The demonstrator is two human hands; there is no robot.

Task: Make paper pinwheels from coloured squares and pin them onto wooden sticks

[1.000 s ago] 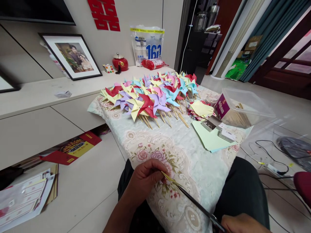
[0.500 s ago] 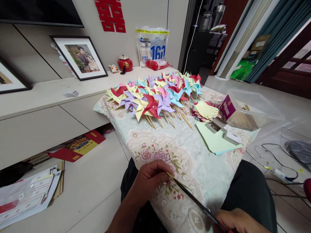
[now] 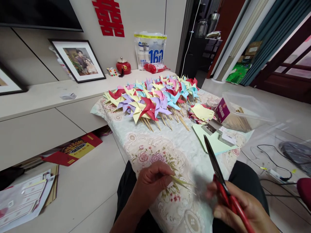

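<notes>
Both hands work low over the lap, at the near edge of the cloth (image 3: 184,152). Her or his left hand (image 3: 152,183) comes in from the bottom, wrist bent, knuckles up, fingers curled in tight; thumb and forefinger pinch the end of a thin yellow-green strip (image 3: 181,182), which sticks out to the right, nearly flat above the flowered cloth. Right hand (image 3: 239,204) sits just beside it, lower right, blurred, palm turned inward, fingers wrapped around the red handles of the scissors (image 3: 220,176). Blades are pressed together and point up and away from the body, tip tilted slightly left, above the cloth. Between the strip's free end and the blades there is a gap; they do not touch.

Beyond the hands, further up the cloth, lies a big heap of paper pinwheels (image 3: 153,97) in red, yellow, purple, blue and pink, their sticks pointing back toward the hands. Right of the scissor tip lies a pale green sheet (image 3: 213,140), with small cards on it, and past that a stack of cut paper squares (image 3: 201,113). Further right stands a clear plastic box (image 3: 240,111) holding sticks. Left of the left hand, down on the floor, lies a red and yellow booklet (image 3: 73,152).
</notes>
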